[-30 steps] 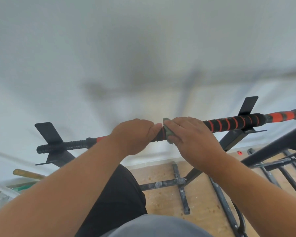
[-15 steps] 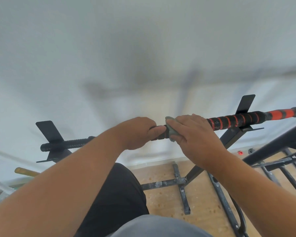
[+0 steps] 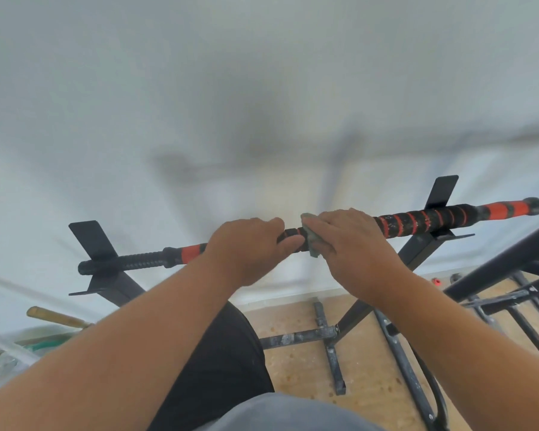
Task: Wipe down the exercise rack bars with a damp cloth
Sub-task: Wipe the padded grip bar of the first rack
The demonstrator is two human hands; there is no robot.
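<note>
Home gym / spare room w/ bare white wall (image 3: 262, 88): black steel exercise rack (image 3: 417, 253) w/ orange-banded bar stands before it, paint-spattered wood-pattern floor (image 3: 296, 368) below the rack.

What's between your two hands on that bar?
In the head view, only a short bare stretch of the bar separates the left hand from the cloth under the right hand.

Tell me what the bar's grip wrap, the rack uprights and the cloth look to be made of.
Grip wrap: probably foam or rubber, matte black with orange spiral bands and a pitted surface. Rack uprights: apparently steel, painted flat black, with sharp square edges. Cloth, held on the bar by the right hand: soft grey-green fabric, folded; weave too small to tell.
</note>
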